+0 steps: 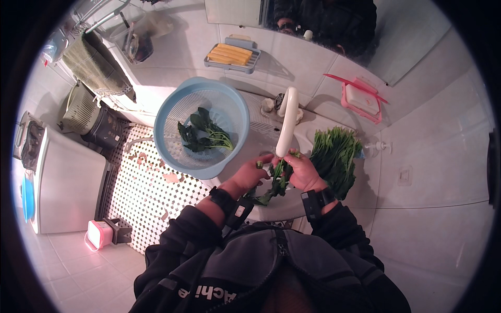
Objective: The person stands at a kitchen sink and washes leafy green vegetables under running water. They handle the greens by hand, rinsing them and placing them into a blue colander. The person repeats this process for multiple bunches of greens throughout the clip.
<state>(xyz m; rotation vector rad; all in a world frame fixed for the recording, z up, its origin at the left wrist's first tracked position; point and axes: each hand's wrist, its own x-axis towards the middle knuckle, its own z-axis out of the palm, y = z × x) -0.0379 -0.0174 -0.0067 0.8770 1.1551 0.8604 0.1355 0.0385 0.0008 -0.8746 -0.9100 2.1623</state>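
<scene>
Fingers of both hands close around one bunch of leafy greens at the centre of the frame, right under the white tap spout and over the white basin, so any water and grit fall into it. On the left hand the fingers curl around the stem end, and on the right hand they press into the leaves from the other side; how tightly is hard to judge, since the hands are small here. Just upper left of the hands, a pale blue colander rests on the basin rim, holding a few dark leaves. Another heap of greens lies right of the hands, within easy reach.
</scene>
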